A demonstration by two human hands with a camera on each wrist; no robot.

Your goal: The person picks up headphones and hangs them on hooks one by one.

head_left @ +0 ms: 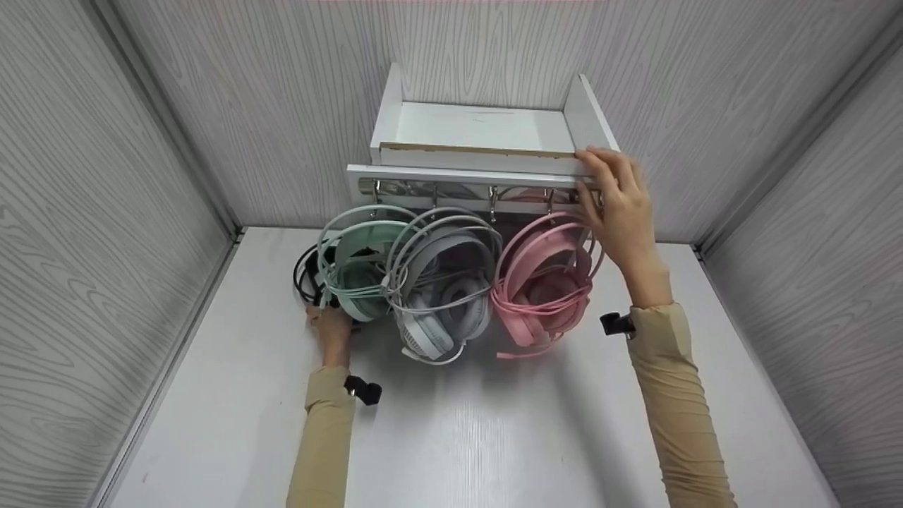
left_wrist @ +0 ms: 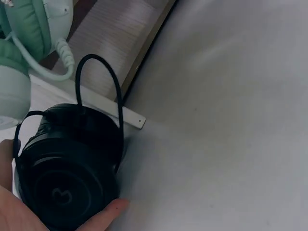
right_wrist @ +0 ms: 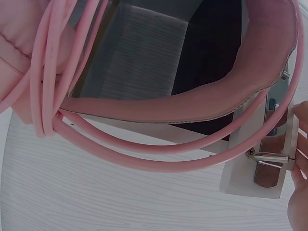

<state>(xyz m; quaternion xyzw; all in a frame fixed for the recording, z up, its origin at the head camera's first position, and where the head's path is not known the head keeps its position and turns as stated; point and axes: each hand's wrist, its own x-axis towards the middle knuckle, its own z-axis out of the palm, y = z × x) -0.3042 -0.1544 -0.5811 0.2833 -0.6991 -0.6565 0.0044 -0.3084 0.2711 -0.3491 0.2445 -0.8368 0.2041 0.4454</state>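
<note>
My left hand (head_left: pixel 331 328) grips a black headset (left_wrist: pixel 67 168) by its ear cups, thumb and fingers around them in the left wrist view; the green headset partly hides it in the head view. Up at the right end of a white hook rack (head_left: pixel 465 173), my right hand (head_left: pixel 621 208) holds the board, fingers over the top edge and thumb at the front. A green headset (head_left: pixel 363 303), a grey-white headset (head_left: pixel 427 335) and a pink headset (head_left: pixel 518 328) hang in a row from the rack, their cables coiled around them.
Above the rack is a white open-topped shelf (head_left: pixel 476 127) with raised sides. Metal hooks (head_left: pixel 493 201) line the rack's front. The white tabletop (head_left: pixel 458 437) spreads below, and grey wood-grained panels (head_left: pixel 296 92) enclose the back and sides.
</note>
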